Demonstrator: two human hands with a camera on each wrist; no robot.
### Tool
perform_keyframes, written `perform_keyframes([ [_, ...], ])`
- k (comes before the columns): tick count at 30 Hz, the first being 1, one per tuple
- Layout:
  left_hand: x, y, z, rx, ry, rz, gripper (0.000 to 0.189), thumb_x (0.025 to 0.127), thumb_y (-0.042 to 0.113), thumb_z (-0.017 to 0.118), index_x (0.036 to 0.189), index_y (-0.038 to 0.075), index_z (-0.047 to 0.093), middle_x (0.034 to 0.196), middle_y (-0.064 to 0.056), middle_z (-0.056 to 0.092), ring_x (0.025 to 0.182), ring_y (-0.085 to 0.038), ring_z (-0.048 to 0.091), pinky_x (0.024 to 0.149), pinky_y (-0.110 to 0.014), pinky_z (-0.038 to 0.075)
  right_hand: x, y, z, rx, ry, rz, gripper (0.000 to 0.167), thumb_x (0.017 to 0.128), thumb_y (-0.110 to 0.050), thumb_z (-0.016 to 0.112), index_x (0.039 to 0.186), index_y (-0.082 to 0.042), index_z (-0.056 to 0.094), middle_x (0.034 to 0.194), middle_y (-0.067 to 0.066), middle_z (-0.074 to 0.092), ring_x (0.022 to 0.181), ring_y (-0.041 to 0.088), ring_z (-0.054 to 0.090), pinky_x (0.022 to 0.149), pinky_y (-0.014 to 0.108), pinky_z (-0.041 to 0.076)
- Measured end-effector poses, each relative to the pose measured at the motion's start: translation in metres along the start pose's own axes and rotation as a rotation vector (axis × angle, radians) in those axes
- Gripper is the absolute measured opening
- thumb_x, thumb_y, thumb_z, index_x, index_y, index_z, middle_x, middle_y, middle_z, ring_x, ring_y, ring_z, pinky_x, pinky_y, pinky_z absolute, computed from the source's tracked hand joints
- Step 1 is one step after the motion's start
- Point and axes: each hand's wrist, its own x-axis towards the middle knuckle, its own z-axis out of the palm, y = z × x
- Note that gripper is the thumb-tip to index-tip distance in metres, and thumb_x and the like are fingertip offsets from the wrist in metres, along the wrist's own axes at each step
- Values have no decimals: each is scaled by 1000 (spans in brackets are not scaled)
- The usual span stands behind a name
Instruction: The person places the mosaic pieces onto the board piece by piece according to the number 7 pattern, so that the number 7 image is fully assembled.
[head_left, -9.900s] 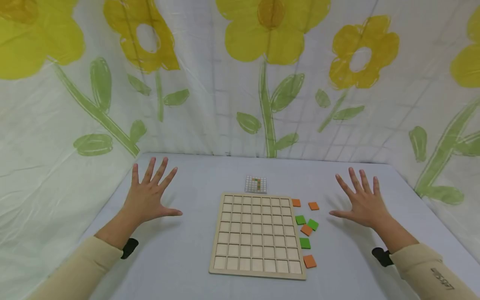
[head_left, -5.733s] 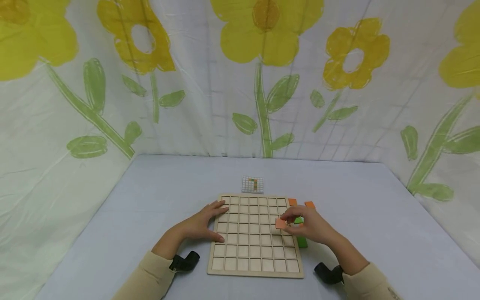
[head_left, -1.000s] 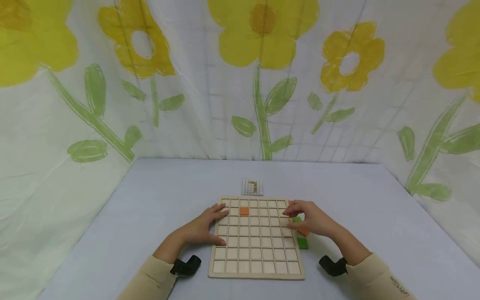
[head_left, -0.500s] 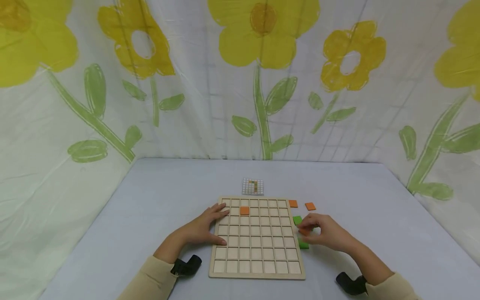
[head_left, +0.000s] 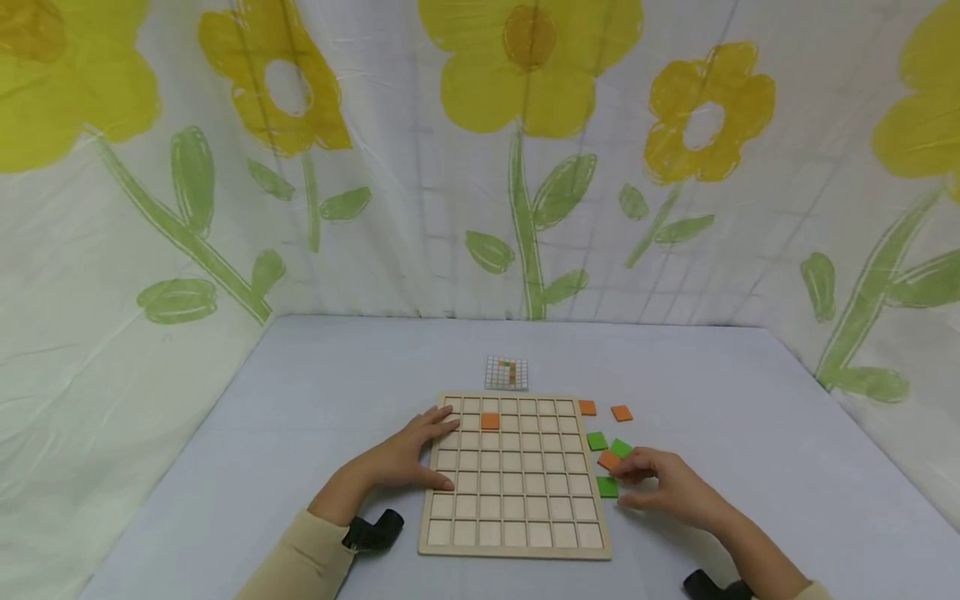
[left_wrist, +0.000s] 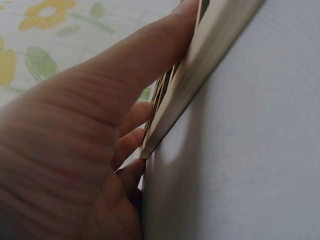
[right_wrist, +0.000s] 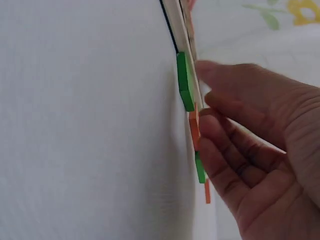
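Note:
My left hand [head_left: 405, 454] rests on the left edge of a wooden grid board [head_left: 517, 552], thumb and fingers spread along the frame. In the left wrist view its thumb lies over the board's edge [left_wrist: 200, 65]. One orange tile [head_left: 490, 422] sits in a cell of the second row, third column. My right hand [head_left: 663, 483] is right of the board with bent fingers and a gap between thumb and forefinger, nothing between them. Its fingertips are right at an orange tile [head_left: 608, 460] and near a green tile [head_left: 607, 487], also seen in the right wrist view [right_wrist: 185, 82].
Beside the board's right edge lie more green tiles [head_left: 596, 442] and orange tiles [head_left: 622, 413]. A small printed grid card [head_left: 506, 373] with coloured squares lies just beyond the board. A flower-print curtain [head_left: 480, 208] hangs behind the white table [head_left: 360, 358].
The orange tile that my right hand pinched earlier now sits in the board. Over the last second that hand has moved right and nearer, off the board's edge. My left hand stays put.

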Motion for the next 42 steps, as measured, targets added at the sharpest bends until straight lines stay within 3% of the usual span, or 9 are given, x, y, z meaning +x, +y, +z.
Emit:
perform_keyframes([
  [7,1,0,-1,-9,-8,-11,92,70,46,78,143,9,37,157,-8,16,144,-37,6,112,-60,16,-4,8,10,14,45,47,30,75,-26,77,99,-11,69,96,-1,62,82,-4,54,74,18,50],
  [17,1,2,-1,-15,-13,-20,91,70,42,79,143,8,38,156,-10,17,144,-37,7,112,-59,16,-3,11,22,27,152,-7,27,75,-24,77,98,-10,70,91,-2,62,78,-2,53,68,18,49],
  [34,1,2,-1,-14,-17,-12,91,70,42,79,143,7,37,156,-11,17,144,-38,7,112,-59,17,3,6,17,-50,111,16,23,73,-16,78,91,-10,66,85,-4,62,74,-1,52,65,19,49],
  [42,1,2,-1,-24,-14,-12,91,69,42,80,142,8,38,156,-10,18,144,-37,7,112,-59,16,7,2,11,-47,52,10,23,72,-14,78,90,-7,66,83,-2,63,72,-2,52,64,19,49],
])
